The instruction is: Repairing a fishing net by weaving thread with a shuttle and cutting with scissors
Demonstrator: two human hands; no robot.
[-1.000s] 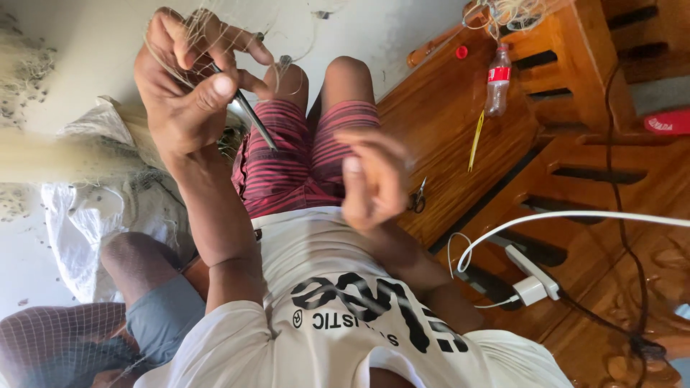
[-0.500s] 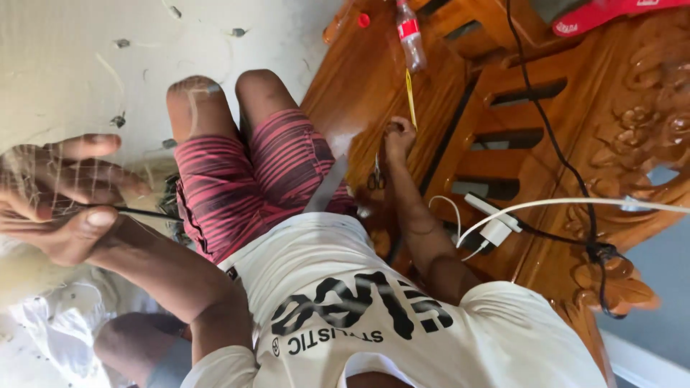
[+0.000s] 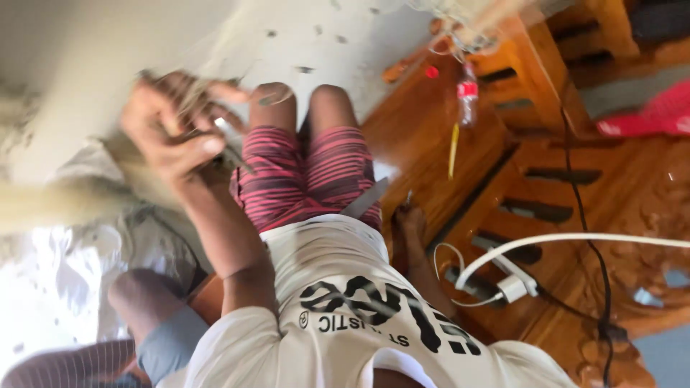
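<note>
Blurred straw strands [image 3: 180,97] fill the gripping left hand [image 3: 176,133]; right hand [image 3: 410,223] lowered, its grasp unclear.

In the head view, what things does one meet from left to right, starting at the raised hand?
Raised left hand gripping pale fibres → striped pink shorts → right hand resting on the wood → yellow stick → plastic bottle → white charger → red cloth.

bottle [image 3: 467,100] on wooden furniture [image 3: 431,144], perhaps right of knees [image 3: 302,100]
</note>
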